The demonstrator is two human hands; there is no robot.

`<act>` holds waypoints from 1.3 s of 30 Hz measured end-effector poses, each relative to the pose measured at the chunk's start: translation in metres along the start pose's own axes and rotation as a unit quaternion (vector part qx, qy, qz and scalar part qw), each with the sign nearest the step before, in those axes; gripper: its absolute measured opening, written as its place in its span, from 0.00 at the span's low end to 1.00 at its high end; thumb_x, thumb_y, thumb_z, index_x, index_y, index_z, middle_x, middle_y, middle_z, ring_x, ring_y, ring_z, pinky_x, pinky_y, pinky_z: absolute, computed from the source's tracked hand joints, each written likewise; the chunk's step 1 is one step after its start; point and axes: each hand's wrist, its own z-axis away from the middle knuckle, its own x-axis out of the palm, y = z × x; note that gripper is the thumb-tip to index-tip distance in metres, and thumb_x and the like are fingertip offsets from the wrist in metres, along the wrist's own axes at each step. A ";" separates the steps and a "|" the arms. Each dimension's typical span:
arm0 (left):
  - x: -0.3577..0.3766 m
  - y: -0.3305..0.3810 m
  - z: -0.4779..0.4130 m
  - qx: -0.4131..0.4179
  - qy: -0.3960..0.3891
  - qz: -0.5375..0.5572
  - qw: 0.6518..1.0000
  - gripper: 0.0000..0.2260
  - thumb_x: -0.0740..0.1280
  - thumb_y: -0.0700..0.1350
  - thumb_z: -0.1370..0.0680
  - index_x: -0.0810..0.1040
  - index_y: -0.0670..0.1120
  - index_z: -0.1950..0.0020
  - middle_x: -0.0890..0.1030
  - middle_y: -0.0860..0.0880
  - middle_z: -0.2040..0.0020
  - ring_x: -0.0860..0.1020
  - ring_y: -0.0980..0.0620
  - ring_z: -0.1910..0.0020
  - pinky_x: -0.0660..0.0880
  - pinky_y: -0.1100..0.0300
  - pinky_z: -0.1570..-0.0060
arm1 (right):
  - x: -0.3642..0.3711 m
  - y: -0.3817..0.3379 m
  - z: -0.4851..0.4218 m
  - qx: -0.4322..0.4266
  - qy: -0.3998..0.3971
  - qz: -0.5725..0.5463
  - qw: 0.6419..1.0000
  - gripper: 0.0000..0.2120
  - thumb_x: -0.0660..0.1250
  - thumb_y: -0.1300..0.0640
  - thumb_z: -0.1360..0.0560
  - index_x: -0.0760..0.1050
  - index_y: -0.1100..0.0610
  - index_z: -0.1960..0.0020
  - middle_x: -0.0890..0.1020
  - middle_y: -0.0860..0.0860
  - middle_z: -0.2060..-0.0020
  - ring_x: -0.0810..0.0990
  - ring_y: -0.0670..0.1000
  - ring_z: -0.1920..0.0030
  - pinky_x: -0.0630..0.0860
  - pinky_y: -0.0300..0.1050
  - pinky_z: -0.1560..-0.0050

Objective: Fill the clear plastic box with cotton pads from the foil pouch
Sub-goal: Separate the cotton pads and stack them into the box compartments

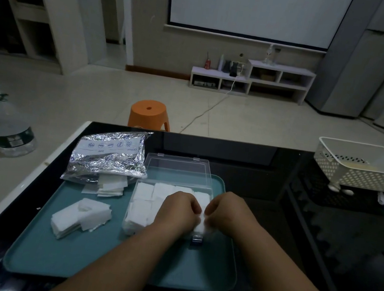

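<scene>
Both grips meet over the near right corner of the clear plastic box (pixel 126 222). The left grip (pixel 180 209) and right grip (pixel 228 213) have their fingers curled, pinching a small stack of the cotton pads (pixel 153 197) that fill it. The lid (pixel 177 170) lies open on the far side. The box sits on a teal tray (pixel 69 259) on a glossy black bench (pixel 297 235). The foil pouch (pixel 109 155) and a loose pad pile (pixel 80 216) lie to the left. A white basket (pixel 362 168) stands far right, with bare bench between it and the tray. An orange stool (pixel 149 113) stands on the tiled floor beyond.
</scene>
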 end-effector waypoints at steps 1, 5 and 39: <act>0.001 0.000 0.000 0.007 -0.004 -0.012 1.000 0.09 0.73 0.41 0.28 0.83 0.51 0.50 0.83 0.51 0.49 0.80 0.53 0.48 0.73 0.64 0.50 | 0.003 0.001 -0.002 0.005 0.001 0.011 1.000 0.07 0.73 0.59 0.28 0.84 0.53 0.51 0.84 0.52 0.54 0.82 0.51 0.53 0.80 0.48 0.47; 0.006 -0.001 0.003 0.036 -0.009 -0.078 0.996 0.13 0.72 0.42 0.28 0.83 0.48 0.43 0.82 0.47 0.45 0.79 0.49 0.46 0.73 0.61 0.47 | 0.014 0.002 -0.007 0.025 0.010 0.081 0.996 0.10 0.73 0.56 0.31 0.83 0.52 0.50 0.83 0.51 0.55 0.82 0.52 0.56 0.81 0.48 0.50; -0.105 -0.078 0.010 0.008 0.113 -0.039 0.993 0.08 0.67 0.43 0.24 0.82 0.53 0.49 0.83 0.53 0.48 0.79 0.52 0.49 0.74 0.59 0.49 | 0.031 -0.088 -0.004 -0.144 0.035 -0.004 0.989 0.14 0.63 0.63 0.23 0.80 0.51 0.43 0.82 0.50 0.44 0.79 0.50 0.45 0.77 0.46 0.44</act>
